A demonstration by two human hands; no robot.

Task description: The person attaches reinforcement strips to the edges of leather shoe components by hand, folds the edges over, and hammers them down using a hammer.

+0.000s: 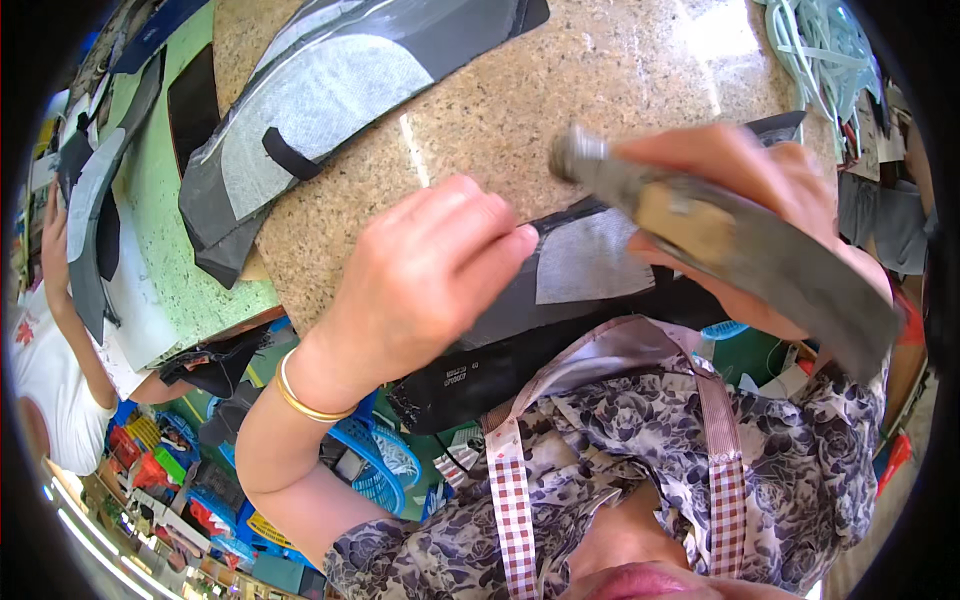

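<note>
Gripping hammer (730, 235), right hand (770, 200) raised

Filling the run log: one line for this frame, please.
left hand: fingertips pressing dark cut piece on stone slab | right hand: gripping hammer, head raised over piece | stacked cut pieces upper left

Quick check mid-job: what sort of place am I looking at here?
Probably a shoe or leather-goods workshop. Cut dark panels with white lining lie on a stone slab, the right hand holds a worn hammer, and the left hand presses another panel.
</note>
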